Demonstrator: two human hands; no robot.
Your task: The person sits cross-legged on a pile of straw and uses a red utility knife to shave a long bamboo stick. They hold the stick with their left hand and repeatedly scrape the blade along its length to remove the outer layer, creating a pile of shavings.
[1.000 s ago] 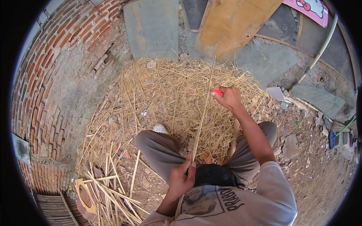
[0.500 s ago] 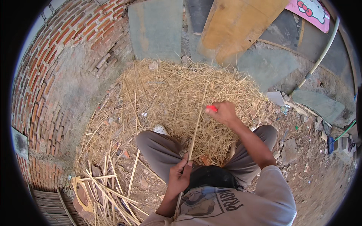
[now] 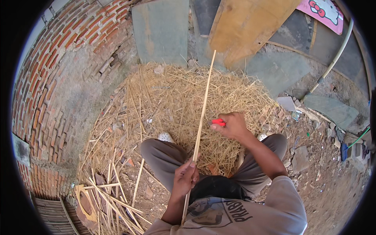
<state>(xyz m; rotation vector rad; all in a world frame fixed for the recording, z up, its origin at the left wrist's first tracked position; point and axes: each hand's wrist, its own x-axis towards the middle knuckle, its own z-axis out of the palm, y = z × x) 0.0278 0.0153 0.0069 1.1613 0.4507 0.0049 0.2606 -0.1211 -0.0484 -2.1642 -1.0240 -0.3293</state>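
Note:
My left hand is closed round a long, pale bamboo strip. The strip slants from beside my body, past my left hand, to a far tip in front of the leaning boards. To the right of the strip, my right hand grips a small red-handled tool. Only its red part and a bit of grey at the thumb show, so its exact kind is hidden. The tool looks a little apart from the strip. Beneath both lies a wide heap of dry, curly shavings, between and beyond my crossed legs.
More pale strips lie crisscrossed on the ground at the lower left. A brick wall rises on the left. Grey panels and a brown board lean at the back. Rubble and a blue-and-green broom-like thing lie at the right.
The strip's far end now shows clear above the heap, pointing farther up. My right hand with the red-handled tool has shifted slightly nearer my body. My left hand still holds the strip.

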